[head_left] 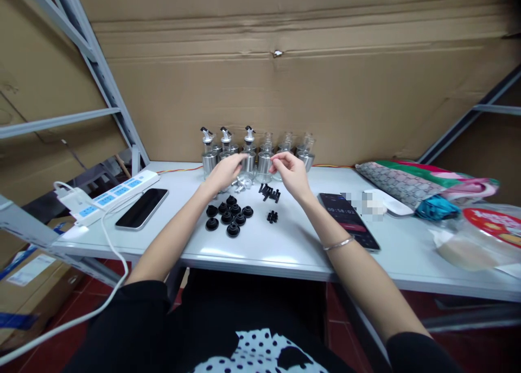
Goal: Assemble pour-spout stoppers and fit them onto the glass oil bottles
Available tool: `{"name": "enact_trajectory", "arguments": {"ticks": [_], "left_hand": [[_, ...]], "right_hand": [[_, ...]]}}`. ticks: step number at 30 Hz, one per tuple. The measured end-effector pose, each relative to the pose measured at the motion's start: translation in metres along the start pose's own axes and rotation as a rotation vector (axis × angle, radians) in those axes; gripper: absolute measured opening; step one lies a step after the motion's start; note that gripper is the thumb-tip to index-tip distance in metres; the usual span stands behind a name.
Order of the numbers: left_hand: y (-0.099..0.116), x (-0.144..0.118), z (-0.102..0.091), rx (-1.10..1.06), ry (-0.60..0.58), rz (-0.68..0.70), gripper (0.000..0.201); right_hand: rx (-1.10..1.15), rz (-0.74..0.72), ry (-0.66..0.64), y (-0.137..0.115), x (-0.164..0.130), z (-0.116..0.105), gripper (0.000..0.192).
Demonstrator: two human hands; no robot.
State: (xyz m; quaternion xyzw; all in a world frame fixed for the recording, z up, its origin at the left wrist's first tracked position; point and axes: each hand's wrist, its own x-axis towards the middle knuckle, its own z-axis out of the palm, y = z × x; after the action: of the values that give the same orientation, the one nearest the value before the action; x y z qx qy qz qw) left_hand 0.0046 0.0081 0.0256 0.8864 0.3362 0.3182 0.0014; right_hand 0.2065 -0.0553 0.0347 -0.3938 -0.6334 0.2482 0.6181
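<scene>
My left hand (228,170) is over the table in front of the bottles, beside a small pile of silvery-clear pourer parts (243,184). Its fingertips are smeared and partly hidden, so what they touch does not show. In front of a glass bottle with a metal sleeve (264,164), my right hand (291,173) has thumb and forefinger pinched together; anything between them is too small to make out. Nearer me lie several black round caps (233,229), a heap of thin black tube pieces (270,193) and a few small black stubs (272,216).
Bottles line the cardboard backing, three at front left bearing pourer tops (249,137). A dark phone (142,209) and a power strip (118,195) lie left. Rightward are a phone showing a timer (349,221), a patterned bag (407,183) and a red-lidded tub (494,229).
</scene>
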Motion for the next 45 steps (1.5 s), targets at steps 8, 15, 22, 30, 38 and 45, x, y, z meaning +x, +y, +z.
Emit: {"name": "enact_trajectory", "arguments": {"ticks": [8, 15, 22, 30, 38, 45], "left_hand": [[-0.007, -0.032, 0.028, 0.179, -0.307, -0.104, 0.024], [0.003, -0.030, 0.018, 0.165, -0.282, -0.070, 0.015], [0.012, -0.027, 0.016, 0.037, -0.092, 0.020, 0.020], [0.008, -0.024, 0.026, -0.078, -0.225, -0.063, 0.026], [0.011, -0.019, 0.030, -0.035, -0.303, -0.029, 0.024], [0.019, -0.027, 0.013, 0.128, -0.288, -0.115, 0.024]], "right_hand": [[-0.179, -0.041, -0.020, -0.003, -0.004, 0.002, 0.011], [-0.247, -0.055, -0.056, -0.002, -0.006, 0.003, 0.012], [-0.354, -0.124, -0.070, -0.003, -0.008, 0.006, 0.012], [-0.367, -0.159, -0.087, -0.007, -0.011, 0.007, 0.012], [-0.375, -0.163, -0.101, -0.008, -0.012, 0.008, 0.012], [-0.395, -0.155, -0.116, -0.007, -0.012, 0.009, 0.013]]}}
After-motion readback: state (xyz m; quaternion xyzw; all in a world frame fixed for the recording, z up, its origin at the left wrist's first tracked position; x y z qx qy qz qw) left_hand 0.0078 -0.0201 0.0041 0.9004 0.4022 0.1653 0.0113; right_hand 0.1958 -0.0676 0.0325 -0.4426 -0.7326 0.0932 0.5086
